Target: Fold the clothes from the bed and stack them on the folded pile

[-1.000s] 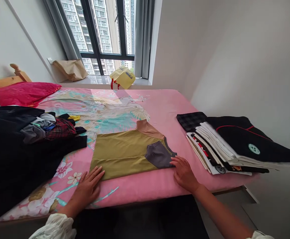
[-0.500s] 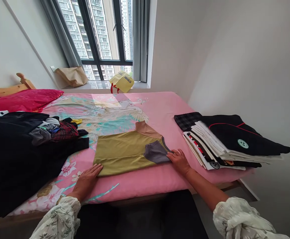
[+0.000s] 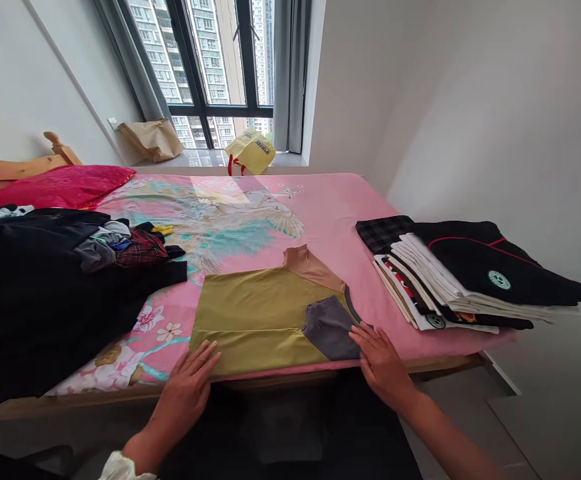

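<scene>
The olive-green shirt (image 3: 255, 313) lies folded into a flat rectangle on the near edge of the bed (image 3: 330, 213), its grey sleeve (image 3: 328, 327) tucked across the right end and a tan collar poking out at 1 o'clock.

Both hands are on it, gripping nothing. The left hand (image 3: 188, 387) rests palm down with fingers spread on the corner at 7 o'clock. The right hand (image 3: 383, 363) lies just as flat at 4 o'clock, fingertips touching the edge of the grey sleeve. From where I stand, this looks like the smoothing stage of a fold, with the cloth being pressed flat and squared against the mattress edge. Any further fold or lift would call for the fingers to curl under the near hem and pinch both layers together, since the shirt sits so close to the drop.

At 3 o'clock from the shirt, a little apart, sits a stack of folded clothes (image 3: 470, 280), a black garment with a round badge on top, overhanging the far right side of the bed. At 9 o'clock a heap of unfolded dark clothes (image 3: 30, 287) sprawls over the floral sheet, and a red pillow (image 3: 60, 187) lies beyond it at 10 o'clock. On the window ledge, a yellow bag (image 3: 250, 152) stands at 12 o'clock and a brown paper bag (image 3: 153, 139) at 11.
</scene>
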`<state>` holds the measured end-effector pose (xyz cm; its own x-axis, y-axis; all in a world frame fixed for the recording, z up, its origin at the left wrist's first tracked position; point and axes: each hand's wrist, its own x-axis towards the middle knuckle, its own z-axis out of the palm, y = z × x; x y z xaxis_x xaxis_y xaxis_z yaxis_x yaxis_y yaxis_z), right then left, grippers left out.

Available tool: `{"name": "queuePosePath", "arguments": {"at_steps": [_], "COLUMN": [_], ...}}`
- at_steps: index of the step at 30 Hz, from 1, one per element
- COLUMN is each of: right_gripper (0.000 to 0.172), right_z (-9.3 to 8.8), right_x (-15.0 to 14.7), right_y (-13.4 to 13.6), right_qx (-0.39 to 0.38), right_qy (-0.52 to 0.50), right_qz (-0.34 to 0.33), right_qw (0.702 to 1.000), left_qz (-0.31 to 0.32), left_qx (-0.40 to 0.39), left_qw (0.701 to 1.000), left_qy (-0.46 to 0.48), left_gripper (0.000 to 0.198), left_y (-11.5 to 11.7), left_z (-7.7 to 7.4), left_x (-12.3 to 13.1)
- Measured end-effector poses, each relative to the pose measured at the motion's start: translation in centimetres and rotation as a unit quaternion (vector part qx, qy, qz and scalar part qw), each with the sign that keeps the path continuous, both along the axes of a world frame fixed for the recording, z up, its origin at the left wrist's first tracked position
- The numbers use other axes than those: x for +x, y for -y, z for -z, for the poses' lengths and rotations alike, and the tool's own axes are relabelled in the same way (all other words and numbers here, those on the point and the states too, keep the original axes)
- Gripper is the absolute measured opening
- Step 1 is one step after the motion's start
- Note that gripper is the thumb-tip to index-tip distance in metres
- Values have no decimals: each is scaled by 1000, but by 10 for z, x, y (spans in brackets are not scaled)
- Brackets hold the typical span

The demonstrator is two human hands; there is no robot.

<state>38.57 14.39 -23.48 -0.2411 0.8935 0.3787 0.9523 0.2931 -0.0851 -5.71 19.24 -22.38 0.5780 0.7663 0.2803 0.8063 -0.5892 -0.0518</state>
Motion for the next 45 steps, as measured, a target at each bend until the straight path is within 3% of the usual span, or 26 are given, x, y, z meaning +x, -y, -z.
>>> {"name": "queuePosePath", "arguments": {"at_steps": [4,6,9,12,15,18,21,24,27,31,37,40,45], "right_gripper": [41,43,49,52,50,49,42,35,32,32,49,62,71], "right_z": [12,30,55,56,37,21,16,8,-6,-16,1,19,47], "right_x": [-50,-50,-17,11,-1,-35,-51,-37,-14,-3,-14,-16,-13], "right_y": [-21,-28,-31,-29,-28,-29,-35,-50,-84,-158,-274,-319,-378], "right_qx": [6,-15,-46,-65,-38,-39,-92,-114,-105,-105,-136,-137,-155], "right_qy": [-38,-24,-8,-30,-62,-76,-93,-175,-232,-214,-163,-161,-166], "right_qz": [-5,-5,65,162,154,41,-44,-8,46,44,64,93,127], "right_qw": [999,1000,997,984,985,996,990,978,966,970,975,973,966], "left_qz": [83,50,-127,-265,-246,-150,-132,-158,-157,-129,-166,-203,-237], "left_qx": [-48,-78,-102,-118,-96,-94,-143,-175,-148,-96,-113,-109,-84], "left_qw": [995,995,986,957,964,984,981,972,975,981,974,966,957], "left_qy": [38,28,19,16,18,15,15,26,61,111,108,116,143], "left_gripper": [56,50,57,61,55,54,58,59,49,44,46,47,51], "left_y": [-10,-17,-25,-27,-23,-19,-20,-32,-62,-128,-228,-252,-260], "left_z": [-6,2,18,21,13,9,14,22,24,18,22,37,55], "left_x": [70,77,43,-4,-17,0,10,-3,-22,-36,-36,-34,-34]}}
